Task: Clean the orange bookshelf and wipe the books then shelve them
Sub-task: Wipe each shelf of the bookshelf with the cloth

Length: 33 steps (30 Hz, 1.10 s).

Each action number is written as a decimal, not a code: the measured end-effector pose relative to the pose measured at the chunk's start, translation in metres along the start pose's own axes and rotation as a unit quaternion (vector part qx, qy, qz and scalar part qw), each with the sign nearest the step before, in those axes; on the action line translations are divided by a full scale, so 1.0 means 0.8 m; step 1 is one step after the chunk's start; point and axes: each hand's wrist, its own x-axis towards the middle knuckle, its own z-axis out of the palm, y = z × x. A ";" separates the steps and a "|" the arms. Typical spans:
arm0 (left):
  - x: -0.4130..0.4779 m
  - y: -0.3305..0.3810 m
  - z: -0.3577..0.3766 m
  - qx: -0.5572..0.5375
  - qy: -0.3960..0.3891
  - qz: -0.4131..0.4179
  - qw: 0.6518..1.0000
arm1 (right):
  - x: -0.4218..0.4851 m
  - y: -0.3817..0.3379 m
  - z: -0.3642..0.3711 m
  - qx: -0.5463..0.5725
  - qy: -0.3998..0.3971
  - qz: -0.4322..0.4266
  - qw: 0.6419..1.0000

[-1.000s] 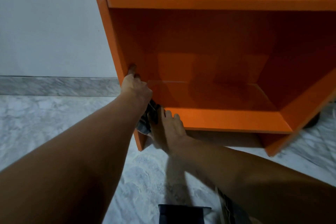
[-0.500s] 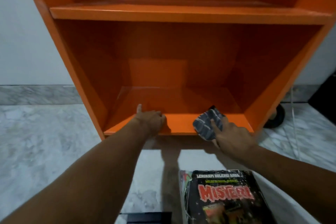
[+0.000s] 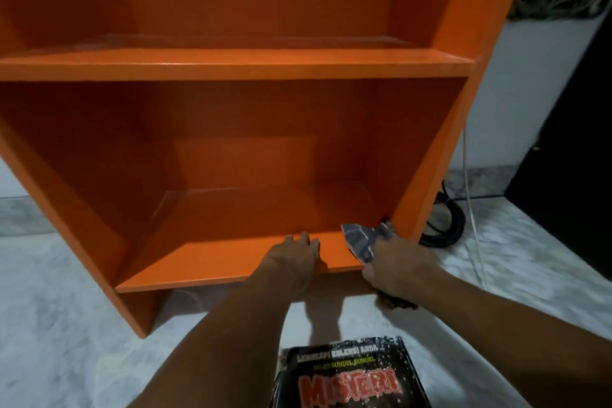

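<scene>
The orange bookshelf fills the view, its two visible shelves bare. My left hand rests on the front edge of the bottom shelf, fingers laid over it. Just to its right, my right hand grips a dark patterned cloth against the shelf's front right corner, beside the right side panel. A black book with red "MISTERI" lettering lies flat on the floor below my arms.
The shelf stands on a pale marble floor against a white wall. Coiled black cables and a thin white cord lie right of the shelf. A black cabinet stands at far right.
My right hand has slid the cloth rightward along the bottom shelf's front edge, from the left corner to the right corner. My left hand followed along the edge. The view swung right.
</scene>
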 end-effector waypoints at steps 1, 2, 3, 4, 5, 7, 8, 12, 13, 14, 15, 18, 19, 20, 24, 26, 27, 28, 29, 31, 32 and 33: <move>0.003 0.000 -0.001 0.001 -0.004 -0.002 1.000 | -0.003 0.002 -0.002 -0.023 -0.019 -0.011 0.999; 0.003 0.000 -0.001 0.003 -0.009 -0.004 1.000 | -0.008 0.000 -0.007 -0.048 -0.046 -0.028 0.997; 0.005 0.000 -0.001 0.004 -0.012 -0.004 1.000 | -0.012 -0.004 -0.014 -0.061 -0.079 -0.042 0.994; 0.006 0.002 -0.001 -0.001 -0.013 -0.006 1.000 | -0.015 -0.008 -0.023 -0.062 -0.113 -0.046 0.991; 0.006 0.003 -0.001 -0.010 -0.016 -0.012 1.000 | -0.018 -0.010 -0.031 -0.054 -0.138 -0.039 0.988; 0.007 0.006 -0.002 -0.034 -0.019 -0.025 0.999 | -0.025 -0.011 -0.043 -0.025 -0.113 -0.011 0.993; 0.007 0.007 -0.002 -0.052 -0.016 -0.032 0.998 | -0.028 -0.009 -0.046 0.000 -0.088 -0.005 0.996; 0.007 0.012 -0.007 -0.106 0.013 -0.011 0.994 | -0.040 0.006 -0.044 0.207 -0.040 -0.006 0.978; 0.006 0.014 -0.009 -0.132 0.020 0.018 0.991 | -0.042 0.011 -0.040 0.258 -0.030 0.001 0.966; 0.003 0.019 -0.013 -0.174 0.033 0.061 0.982 | -0.045 0.016 -0.037 0.303 -0.020 0.011 0.953; 0.000 0.023 -0.016 -0.236 0.057 0.103 0.965 | -0.048 0.019 -0.034 0.344 -0.012 0.023 0.939; -0.008 0.038 -0.030 -0.435 0.177 0.186 0.863 | -0.053 0.027 -0.041 0.443 -0.019 0.073 0.893; -0.012 0.040 -0.037 -0.464 0.203 0.200 0.839 | -0.054 0.031 -0.048 0.445 -0.029 0.075 0.892; -0.015 0.043 -0.043 -0.469 0.219 0.216 0.828 | -0.056 0.035 -0.054 0.441 -0.040 0.074 0.894; -0.033 0.039 -0.070 -0.416 0.212 0.214 0.858 | -0.068 0.047 -0.072 0.490 -0.081 0.072 0.865; -0.042 0.029 -0.081 -0.404 0.206 0.174 0.874 | -0.078 0.043 -0.078 0.476 -0.116 0.067 0.869; -0.049 0.025 -0.087 -0.398 0.207 0.160 0.879 | -0.086 0.040 -0.079 0.450 -0.129 0.064 0.881; -0.055 0.021 -0.091 -0.389 0.207 0.148 0.885 | -0.093 0.035 -0.077 0.422 -0.131 0.057 0.895; -0.060 0.017 -0.095 -0.381 0.204 0.140 0.891 | -0.099 0.030 -0.073 0.407 -0.124 0.042 0.904; -0.071 0.022 -0.104 -0.369 0.190 0.127 0.901 | -0.107 0.029 -0.060 0.434 -0.093 0.005 0.896; -0.076 0.026 -0.108 -0.360 0.182 0.125 0.907 | -0.110 0.028 -0.054 0.458 -0.076 -0.005 0.886; -0.079 0.033 -0.112 -0.347 0.176 0.122 0.913 | -0.112 0.030 -0.049 0.465 -0.058 -0.007 0.883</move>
